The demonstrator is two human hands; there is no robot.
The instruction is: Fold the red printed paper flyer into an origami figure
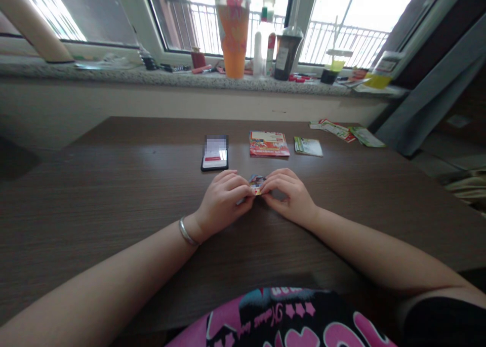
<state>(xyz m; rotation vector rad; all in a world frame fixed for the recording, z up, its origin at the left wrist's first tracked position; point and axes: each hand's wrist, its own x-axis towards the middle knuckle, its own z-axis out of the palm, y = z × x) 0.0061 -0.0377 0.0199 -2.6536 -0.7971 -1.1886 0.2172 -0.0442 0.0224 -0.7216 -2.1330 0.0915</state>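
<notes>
Between my two hands is a small colourful printed card (257, 181), mostly covered by the fingers. My left hand (228, 199) pinches its left side with thumb and fingers. On the right side, my right hand (287, 192) pinches the card's edge between thumb and forefinger. Both hands rest low over the brown table (114, 185). Just beyond my left hand lies a smartphone (215, 153) with a lit screen. A stack of red printed packets (269, 144) lies past the card, and a smaller stack of whitish-green cards (308, 146) is to its right.
Torn, flattened wrappers (337, 130) lie at the table's back right corner. Along the window sill (170, 76) stand a tall orange drink cup (233, 38), a dark drink cup (287, 53), bottles and small items. A grey curtain (440, 78) hangs at the right.
</notes>
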